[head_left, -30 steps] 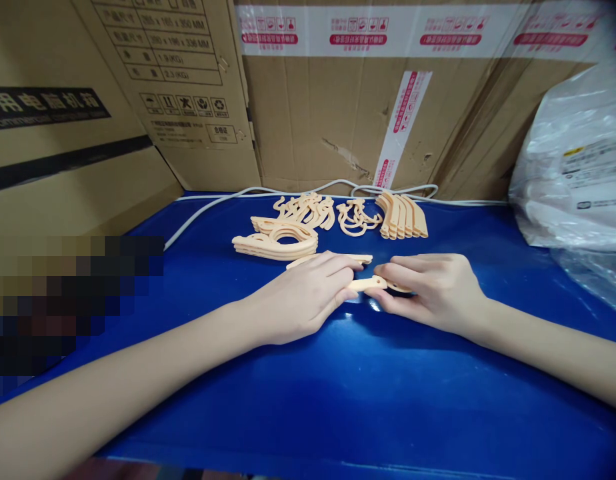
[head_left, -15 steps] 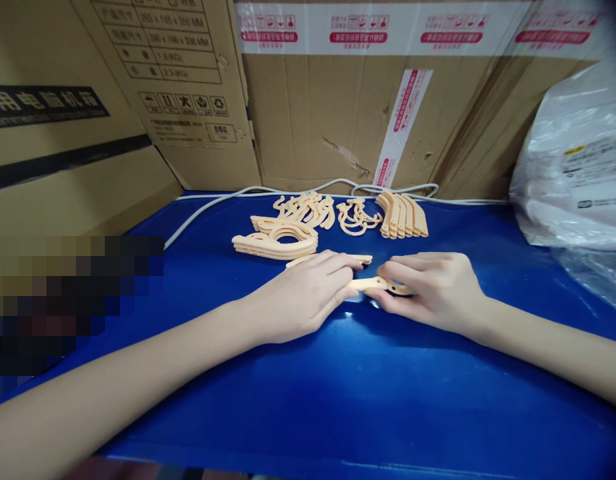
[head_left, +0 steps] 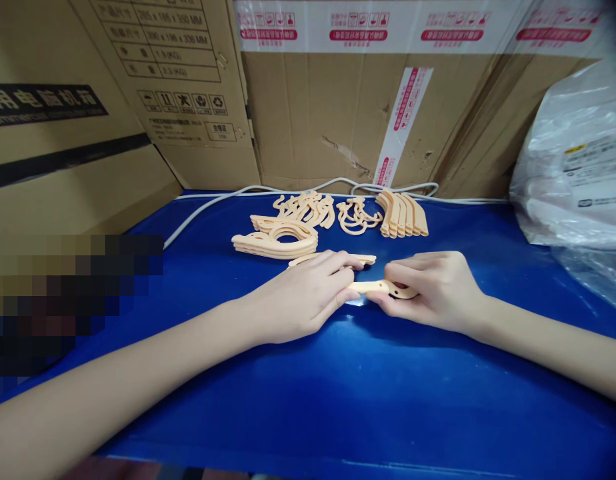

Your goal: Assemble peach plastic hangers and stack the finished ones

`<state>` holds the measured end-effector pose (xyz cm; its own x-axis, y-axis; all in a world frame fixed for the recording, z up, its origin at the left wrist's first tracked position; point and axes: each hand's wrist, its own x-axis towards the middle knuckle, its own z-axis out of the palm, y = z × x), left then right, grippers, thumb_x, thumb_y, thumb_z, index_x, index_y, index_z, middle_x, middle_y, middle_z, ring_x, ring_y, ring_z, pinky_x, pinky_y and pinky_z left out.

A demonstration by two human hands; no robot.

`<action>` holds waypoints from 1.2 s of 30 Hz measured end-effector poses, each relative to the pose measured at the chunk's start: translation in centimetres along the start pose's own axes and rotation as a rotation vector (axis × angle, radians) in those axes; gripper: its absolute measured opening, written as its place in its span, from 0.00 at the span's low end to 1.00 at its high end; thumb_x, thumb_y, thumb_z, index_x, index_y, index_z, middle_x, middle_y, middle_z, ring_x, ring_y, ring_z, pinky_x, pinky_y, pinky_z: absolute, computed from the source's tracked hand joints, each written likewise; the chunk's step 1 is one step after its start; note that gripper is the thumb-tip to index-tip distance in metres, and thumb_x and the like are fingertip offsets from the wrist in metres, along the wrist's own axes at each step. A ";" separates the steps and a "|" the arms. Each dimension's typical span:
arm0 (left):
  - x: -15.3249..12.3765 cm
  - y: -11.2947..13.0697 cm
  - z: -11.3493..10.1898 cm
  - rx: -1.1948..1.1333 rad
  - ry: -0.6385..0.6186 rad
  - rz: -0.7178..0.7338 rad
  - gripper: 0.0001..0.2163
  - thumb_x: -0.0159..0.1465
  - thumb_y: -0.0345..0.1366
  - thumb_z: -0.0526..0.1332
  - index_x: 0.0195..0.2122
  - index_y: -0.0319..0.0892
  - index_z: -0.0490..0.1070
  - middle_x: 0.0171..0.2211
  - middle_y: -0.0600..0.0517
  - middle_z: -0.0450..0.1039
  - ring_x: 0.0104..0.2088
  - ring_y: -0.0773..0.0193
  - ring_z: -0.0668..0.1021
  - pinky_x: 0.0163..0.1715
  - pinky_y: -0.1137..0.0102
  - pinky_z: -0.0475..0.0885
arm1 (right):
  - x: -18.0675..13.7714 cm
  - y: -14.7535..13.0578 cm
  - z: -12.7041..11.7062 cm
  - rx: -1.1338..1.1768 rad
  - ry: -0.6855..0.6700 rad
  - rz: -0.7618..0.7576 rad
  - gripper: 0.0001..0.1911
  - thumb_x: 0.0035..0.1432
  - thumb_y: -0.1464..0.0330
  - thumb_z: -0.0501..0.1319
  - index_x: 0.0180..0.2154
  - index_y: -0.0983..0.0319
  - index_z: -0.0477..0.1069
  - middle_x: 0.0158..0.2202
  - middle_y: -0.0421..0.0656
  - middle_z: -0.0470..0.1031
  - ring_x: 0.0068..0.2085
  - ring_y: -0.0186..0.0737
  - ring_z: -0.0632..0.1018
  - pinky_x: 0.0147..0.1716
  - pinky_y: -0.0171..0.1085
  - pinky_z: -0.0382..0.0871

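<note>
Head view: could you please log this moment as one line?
left hand and right hand: pinch flat peach plastic piece | blue table

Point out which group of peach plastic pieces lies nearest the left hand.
The flat stack of curved arms, just beyond the left hand; the hook pile and upright row sit farther back.

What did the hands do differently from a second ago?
Very little. The right hand closed its fingers a bit more over the peach plastic piece, which slid slightly to the right. The left hand kept its fingertips on the piece's other end. The flat strip under the left fingers, the stacked hanger parts and the white cable on the blue table stayed put.
</note>
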<state>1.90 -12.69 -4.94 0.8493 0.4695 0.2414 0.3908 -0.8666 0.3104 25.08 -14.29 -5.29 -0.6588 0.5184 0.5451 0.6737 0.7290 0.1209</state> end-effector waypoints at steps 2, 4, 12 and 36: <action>0.0 0.0 -0.1 -0.004 -0.005 0.010 0.14 0.73 0.36 0.44 0.39 0.39 0.68 0.60 0.44 0.64 0.57 0.55 0.69 0.57 0.58 0.65 | 0.1 0.0 -0.1 0.008 -0.017 -0.010 0.24 0.64 0.58 0.54 0.18 0.60 0.57 0.14 0.34 0.59 0.16 0.27 0.60 0.20 0.32 0.51; 0.0 0.0 -0.1 -0.007 -0.011 0.017 0.14 0.73 0.36 0.44 0.41 0.39 0.69 0.60 0.44 0.64 0.57 0.55 0.69 0.57 0.58 0.65 | 0.1 0.0 -0.2 0.014 -0.034 -0.021 0.24 0.65 0.58 0.53 0.19 0.60 0.57 0.14 0.34 0.60 0.17 0.28 0.61 0.20 0.33 0.51; 0.0 -0.1 -0.1 0.005 -0.013 0.016 0.14 0.73 0.37 0.46 0.38 0.39 0.70 0.59 0.44 0.65 0.57 0.56 0.70 0.57 0.59 0.65 | 0.0 0.2 -0.2 0.008 -0.146 -0.052 0.24 0.66 0.57 0.52 0.20 0.61 0.62 0.15 0.36 0.65 0.17 0.29 0.63 0.21 0.34 0.48; 0.1 0.0 0.5 -0.059 0.058 -0.015 0.13 0.72 0.38 0.49 0.39 0.40 0.71 0.57 0.44 0.65 0.59 0.55 0.68 0.59 0.58 0.64 | 0.8 0.4 -1.7 0.122 -0.350 0.103 0.24 0.64 0.55 0.52 0.19 0.61 0.59 0.16 0.36 0.61 0.18 0.28 0.58 0.21 0.33 0.47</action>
<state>2.14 -12.74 -5.40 0.8211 0.4925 0.2884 0.3799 -0.8487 0.3679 25.41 -14.34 -3.44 -0.6785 0.6975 0.2305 0.7113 0.7022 -0.0313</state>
